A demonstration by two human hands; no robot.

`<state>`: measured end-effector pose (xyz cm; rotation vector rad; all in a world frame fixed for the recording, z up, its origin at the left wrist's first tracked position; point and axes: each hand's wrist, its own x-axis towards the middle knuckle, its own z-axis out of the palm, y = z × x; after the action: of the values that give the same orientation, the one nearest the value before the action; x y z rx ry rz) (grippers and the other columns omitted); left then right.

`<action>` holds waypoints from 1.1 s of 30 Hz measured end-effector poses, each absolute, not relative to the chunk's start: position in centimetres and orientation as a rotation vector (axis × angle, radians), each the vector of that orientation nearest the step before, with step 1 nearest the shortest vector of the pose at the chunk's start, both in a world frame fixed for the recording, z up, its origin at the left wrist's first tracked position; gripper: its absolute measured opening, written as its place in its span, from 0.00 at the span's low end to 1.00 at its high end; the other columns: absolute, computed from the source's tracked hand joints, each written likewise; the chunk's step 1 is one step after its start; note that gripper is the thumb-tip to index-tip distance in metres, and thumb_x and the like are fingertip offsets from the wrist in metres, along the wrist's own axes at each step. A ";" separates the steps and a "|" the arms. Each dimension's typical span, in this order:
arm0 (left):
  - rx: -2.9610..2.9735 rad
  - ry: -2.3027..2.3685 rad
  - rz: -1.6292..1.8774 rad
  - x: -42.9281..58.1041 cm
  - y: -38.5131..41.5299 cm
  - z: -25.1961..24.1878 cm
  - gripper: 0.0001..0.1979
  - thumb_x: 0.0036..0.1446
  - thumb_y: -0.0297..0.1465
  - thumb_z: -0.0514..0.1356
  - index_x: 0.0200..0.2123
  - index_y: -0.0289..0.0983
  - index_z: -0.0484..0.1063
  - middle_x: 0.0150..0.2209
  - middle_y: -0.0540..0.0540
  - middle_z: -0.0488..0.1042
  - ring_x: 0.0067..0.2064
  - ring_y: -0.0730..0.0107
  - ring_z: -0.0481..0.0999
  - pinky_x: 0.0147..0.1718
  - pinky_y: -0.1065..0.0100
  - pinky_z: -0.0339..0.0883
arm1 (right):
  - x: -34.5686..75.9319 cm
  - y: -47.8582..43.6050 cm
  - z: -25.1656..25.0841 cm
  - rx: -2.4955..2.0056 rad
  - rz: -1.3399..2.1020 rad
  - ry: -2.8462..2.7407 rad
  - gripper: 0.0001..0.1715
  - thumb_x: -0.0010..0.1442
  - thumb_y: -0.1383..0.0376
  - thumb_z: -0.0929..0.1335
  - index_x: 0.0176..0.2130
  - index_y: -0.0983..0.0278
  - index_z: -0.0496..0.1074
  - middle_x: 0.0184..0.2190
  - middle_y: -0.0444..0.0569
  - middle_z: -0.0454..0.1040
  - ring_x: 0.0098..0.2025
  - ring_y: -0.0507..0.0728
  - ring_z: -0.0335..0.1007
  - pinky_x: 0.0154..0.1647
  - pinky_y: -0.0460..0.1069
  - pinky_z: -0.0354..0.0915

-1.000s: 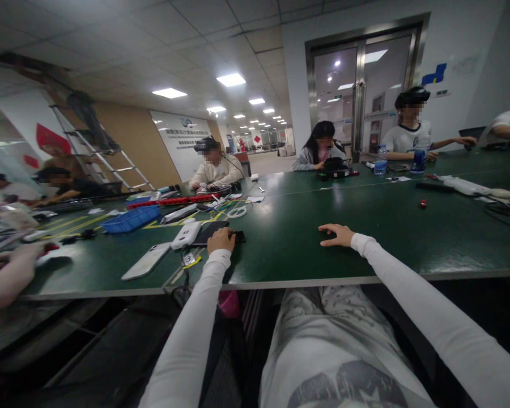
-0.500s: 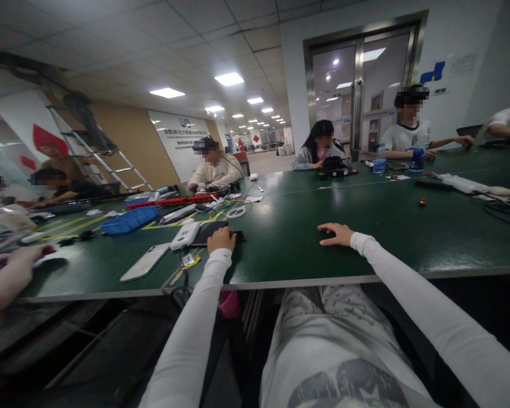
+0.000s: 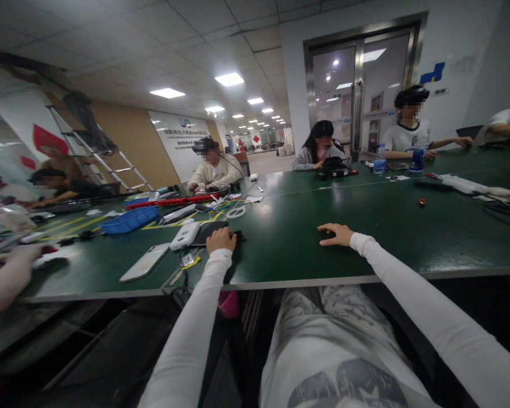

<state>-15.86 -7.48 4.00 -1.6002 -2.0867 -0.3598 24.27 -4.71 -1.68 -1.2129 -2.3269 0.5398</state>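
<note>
My left hand [image 3: 221, 240] rests palm down on the table [image 3: 280, 249], over the right part of a dark flat item [image 3: 203, 233]. Its fingers point away from me and are partly hidden by the back of the hand; it does not appear to grip anything. To its left are a white device with a dark mark [image 3: 185, 235] and a white smartphone [image 3: 145, 262], lying flat. A small clear packet with a yellow edge [image 3: 190, 259] lies nearer the table edge. My right hand [image 3: 336, 234] lies on the green surface, thumb and fingers apart, holding nothing.
Left of centre are a blue basket [image 3: 130, 220], a coiled white cable [image 3: 236, 212] and a red strip [image 3: 174, 200]. A small red object [image 3: 421, 202] and water bottles [image 3: 379, 158] are to the right. Several people sit around; a co-worker's arm [image 3: 15, 275] reaches in at far left.
My two hands stay where they were. At far left, the co-worker's hand and arm have shifted slightly.
</note>
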 end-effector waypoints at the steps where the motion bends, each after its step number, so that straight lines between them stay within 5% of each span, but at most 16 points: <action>1: -1.594 -2.092 -0.359 -15.9 -7.5 4.0 0.13 0.49 0.38 0.48 0.34 0.38 0.66 0.38 0.41 0.67 0.44 0.59 0.62 0.38 0.60 0.53 | 24.3 -4.7 -1.7 -1.211 0.536 -2.328 0.37 0.41 0.44 0.64 0.49 0.54 0.59 0.46 0.47 0.64 0.44 0.59 0.62 0.44 0.56 0.55; 33: -1.597 -2.153 -0.313 -15.4 -8.1 4.6 0.14 0.50 0.39 0.47 0.32 0.38 0.66 0.38 0.41 0.68 0.44 0.58 0.62 0.38 0.60 0.53 | 24.3 -4.3 -2.0 -1.184 0.499 -2.344 0.32 0.43 0.45 0.64 0.46 0.53 0.61 0.45 0.45 0.65 0.43 0.59 0.62 0.43 0.56 0.55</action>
<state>-15.38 -8.06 4.56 -1.5967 -2.1531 -0.3134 24.31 -4.34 -2.01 -1.1843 -2.3442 0.4993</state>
